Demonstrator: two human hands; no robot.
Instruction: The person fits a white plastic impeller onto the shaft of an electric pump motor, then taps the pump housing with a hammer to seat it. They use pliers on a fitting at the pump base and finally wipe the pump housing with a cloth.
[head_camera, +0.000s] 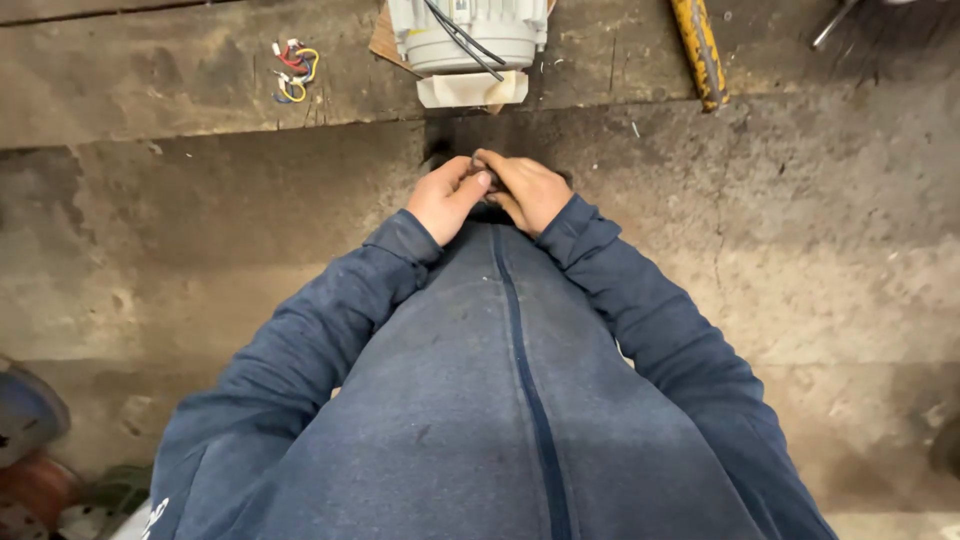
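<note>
Both my hands meet just below the bench edge: left hand and right hand pinch a small dark part between fingertips. The grey motor waits untouched on the bench, wire scraps left of it.

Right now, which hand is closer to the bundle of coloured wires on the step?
Left. The left hand lies below and right of the coloured wires; the right hand, touching it, sits farther right.

You have no screens or signs here. Beyond your joined hands, a flat brown cardboard piece lies under the motor, with a pale cream card at its front.
</note>
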